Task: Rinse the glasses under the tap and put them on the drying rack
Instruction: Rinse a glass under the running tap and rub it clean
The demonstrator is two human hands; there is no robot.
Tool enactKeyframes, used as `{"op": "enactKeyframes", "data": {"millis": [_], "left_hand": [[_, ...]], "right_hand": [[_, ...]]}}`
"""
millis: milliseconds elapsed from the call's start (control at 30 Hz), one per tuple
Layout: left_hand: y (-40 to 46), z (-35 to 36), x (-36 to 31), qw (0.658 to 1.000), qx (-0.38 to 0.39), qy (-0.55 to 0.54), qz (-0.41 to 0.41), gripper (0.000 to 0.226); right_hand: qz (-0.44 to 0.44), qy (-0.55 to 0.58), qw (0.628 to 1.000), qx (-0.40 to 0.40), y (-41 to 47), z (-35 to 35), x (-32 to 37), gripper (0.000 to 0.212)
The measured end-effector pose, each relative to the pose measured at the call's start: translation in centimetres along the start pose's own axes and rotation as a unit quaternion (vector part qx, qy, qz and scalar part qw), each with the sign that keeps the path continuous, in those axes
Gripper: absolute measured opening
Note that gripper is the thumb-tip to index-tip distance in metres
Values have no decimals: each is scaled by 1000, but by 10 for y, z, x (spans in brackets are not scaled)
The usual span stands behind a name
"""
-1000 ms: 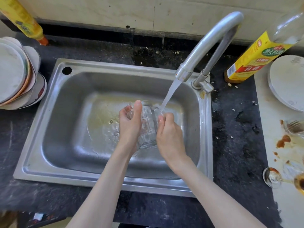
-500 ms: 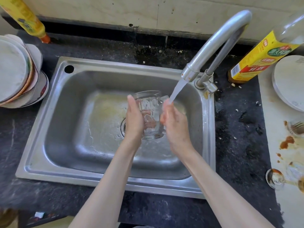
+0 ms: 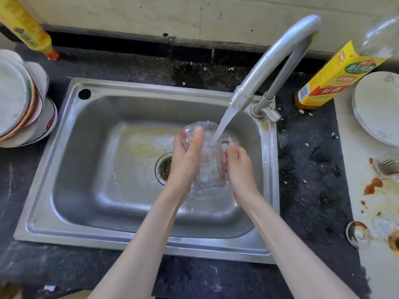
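Observation:
A clear glass mug (image 3: 210, 167) is held upright over the steel sink (image 3: 90, 160), between both hands. My left hand (image 3: 185, 160) grips its left side, thumb along the front. My right hand (image 3: 239, 167) curls around the handle on its right side. Water runs from the curved steel tap (image 3: 274, 59) into the glass's open mouth. More dirty glasses (image 3: 386, 223) stand at the right edge on the pale counter. No drying rack is in view.
A stack of plates (image 3: 19, 100) sits left of the sink, with a yellow bottle (image 3: 26, 29) behind it. Right of the tap stand a yellow-labelled bottle (image 3: 336, 76), a white plate (image 3: 377, 106), a dirty spoon (image 3: 358, 234) and sauce stains. The sink drain (image 3: 164, 169) lies beside my left wrist.
The glass went from tilted low in the sink to upright under the stream, which now pours into its mouth. Both hands rose with it and shifted right.

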State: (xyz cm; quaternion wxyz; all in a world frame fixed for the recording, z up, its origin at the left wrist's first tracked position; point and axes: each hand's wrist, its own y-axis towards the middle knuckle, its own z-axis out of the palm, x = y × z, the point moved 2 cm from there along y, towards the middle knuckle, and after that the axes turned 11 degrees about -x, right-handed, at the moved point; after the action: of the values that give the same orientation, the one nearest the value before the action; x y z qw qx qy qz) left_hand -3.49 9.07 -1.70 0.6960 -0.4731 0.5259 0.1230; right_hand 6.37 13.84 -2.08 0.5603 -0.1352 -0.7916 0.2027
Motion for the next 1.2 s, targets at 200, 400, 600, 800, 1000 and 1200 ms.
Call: {"op": "enactKeyframes", "data": {"millis": [200, 400, 600, 800, 1000, 1200], "left_hand": [[-5, 6, -7, 994, -72, 63, 51, 59], [-4, 10, 2, 991, -78, 90, 55, 60], [-9, 16, 0, 984, -26, 138, 108, 57], [-41, 14, 24, 917, 89, 247, 301, 58], [-9, 17, 0, 973, 36, 186, 129, 53], [-32, 8, 17, 974, 45, 161, 155, 51]], "right_hand": [[-74, -47, 990, 108, -14, 11, -8, 50], [-64, -33, 997, 27, -19, 10, -6, 37], [-104, 25, 994, 34, -17, 12, -4, 43], [11, 169, 981, 96, 2, 5, -6, 78], [3, 186, 972, 144, -10, 8, -10, 60], [6, 163, 982, 92, -4, 8, -13, 70]]}}
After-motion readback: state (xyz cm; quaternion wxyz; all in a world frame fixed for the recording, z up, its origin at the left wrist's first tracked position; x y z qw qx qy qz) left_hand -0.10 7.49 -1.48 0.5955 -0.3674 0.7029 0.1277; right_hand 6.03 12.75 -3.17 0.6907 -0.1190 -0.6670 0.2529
